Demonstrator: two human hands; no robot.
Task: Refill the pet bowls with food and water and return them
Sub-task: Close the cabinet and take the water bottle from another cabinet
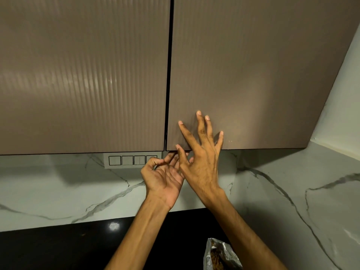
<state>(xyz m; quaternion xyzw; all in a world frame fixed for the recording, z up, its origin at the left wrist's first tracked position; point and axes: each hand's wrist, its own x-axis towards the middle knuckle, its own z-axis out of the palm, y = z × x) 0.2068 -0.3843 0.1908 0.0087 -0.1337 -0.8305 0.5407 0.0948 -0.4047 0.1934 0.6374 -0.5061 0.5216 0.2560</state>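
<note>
We can read no text, label, brand or number anywhere here. The silver bag [220, 256] at the bottom edge perhaps carries print, but its crinkled foil shows us nothing legible, and the switch plate [132, 160] is unmarked.

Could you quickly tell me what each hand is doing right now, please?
Left hand: open, palm up, fingertips under the right cabinet door's bottom edge.
Right hand: open, fingers spread against that door, holding nothing.

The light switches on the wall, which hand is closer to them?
Left. The left hand is right beside the switch panel, its curled fingers reaching the panel's right end. The right hand is further right, spread flat on the cabinet door.
</note>
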